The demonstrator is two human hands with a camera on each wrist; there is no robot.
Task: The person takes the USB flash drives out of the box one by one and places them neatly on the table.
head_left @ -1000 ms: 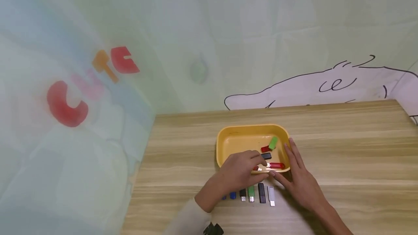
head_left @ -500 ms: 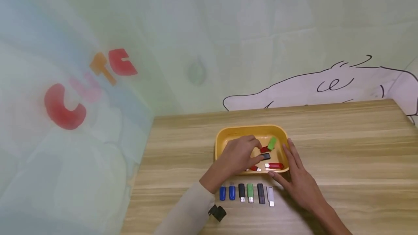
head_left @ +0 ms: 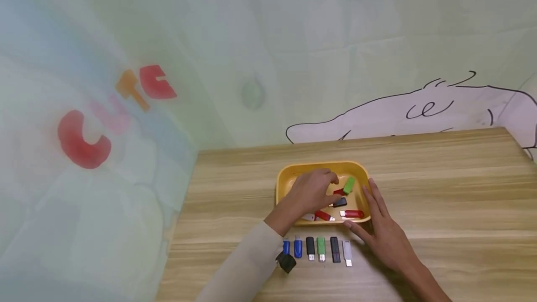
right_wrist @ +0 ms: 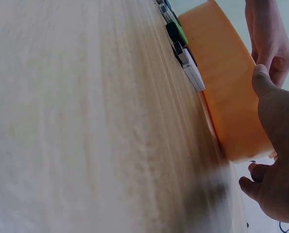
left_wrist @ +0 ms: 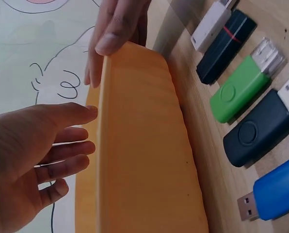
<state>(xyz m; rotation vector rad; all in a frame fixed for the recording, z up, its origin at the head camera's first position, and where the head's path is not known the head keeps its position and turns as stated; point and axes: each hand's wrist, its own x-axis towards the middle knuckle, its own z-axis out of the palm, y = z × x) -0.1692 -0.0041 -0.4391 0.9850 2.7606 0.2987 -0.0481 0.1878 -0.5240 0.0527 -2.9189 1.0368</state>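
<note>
A yellow plastic tray [head_left: 355, 167] holds several USB sticks: a green one [head_left: 349, 185], a dark one [head_left: 340, 202] and a red one [head_left: 352, 214] among them. My left hand [head_left: 309, 194] reaches over the tray with thumb and fingers apart, the thumb tip right at the dark stick. In the left wrist view nothing shows between those loosely bent fingers [left_wrist: 62, 167]. My right hand [head_left: 386, 232] holds the tray's near right corner, thumb at the front rim and fingers along the right side. The left hand hides the tray's left part.
In front of the tray, USB sticks lie in a row on the wooden table [head_left: 453, 190]: two blue [head_left: 298, 248], a black [head_left: 310, 247], a green [head_left: 321, 247], another black [head_left: 335, 249] and a white [head_left: 347, 251]. Behind the table hangs a printed cloth [head_left: 235, 59].
My left hand has moved from the tray's front edge back toward its middle, uncovering the red sticks and the row in front. The dark stick has shifted slightly. My right hand stays put.
</note>
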